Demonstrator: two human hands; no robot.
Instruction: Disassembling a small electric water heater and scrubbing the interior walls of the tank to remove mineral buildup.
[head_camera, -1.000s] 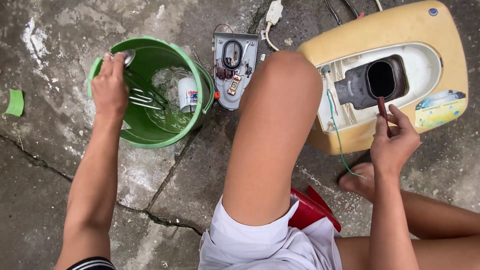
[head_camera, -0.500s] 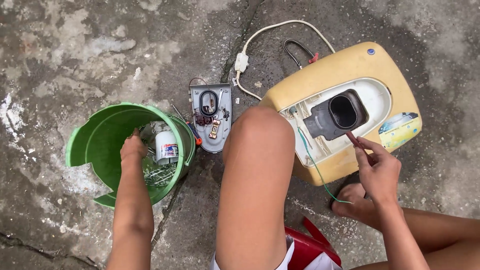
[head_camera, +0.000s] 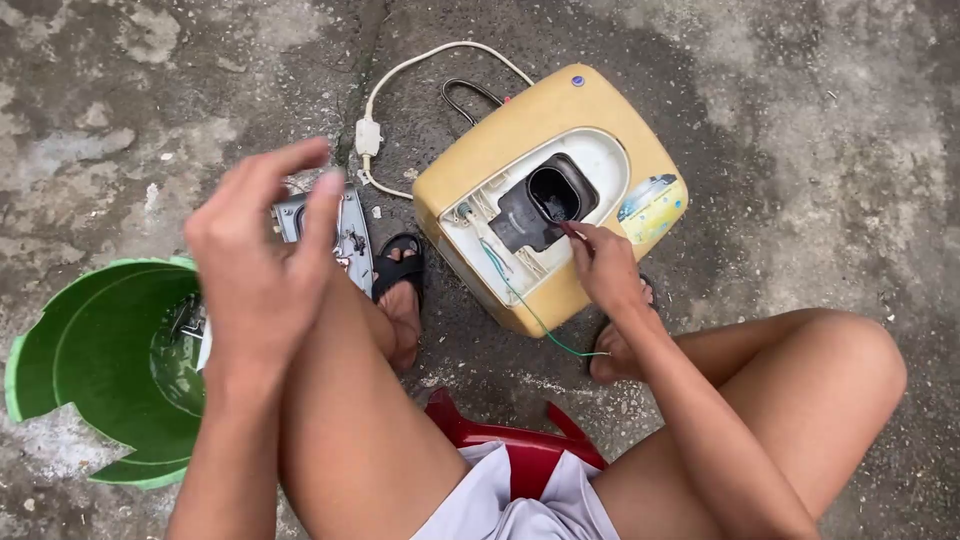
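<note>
The left hand (head_camera: 262, 262) hangs raised with fingers loosely spread, while the right hand (head_camera: 603, 268) reaches forward, fingertips pinched.

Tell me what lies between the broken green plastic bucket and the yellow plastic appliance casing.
In the head view, between the bucket and the casing lie a grey metal part, the raised left hand, a knee and a sandalled foot.

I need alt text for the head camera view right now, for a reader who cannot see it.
Seen from above, a seated person's right hand holds a thin tool at the dark opening of a yellow appliance casing lying on concrete. The left hand is raised, fingers spread, above a broken green bucket.
</note>
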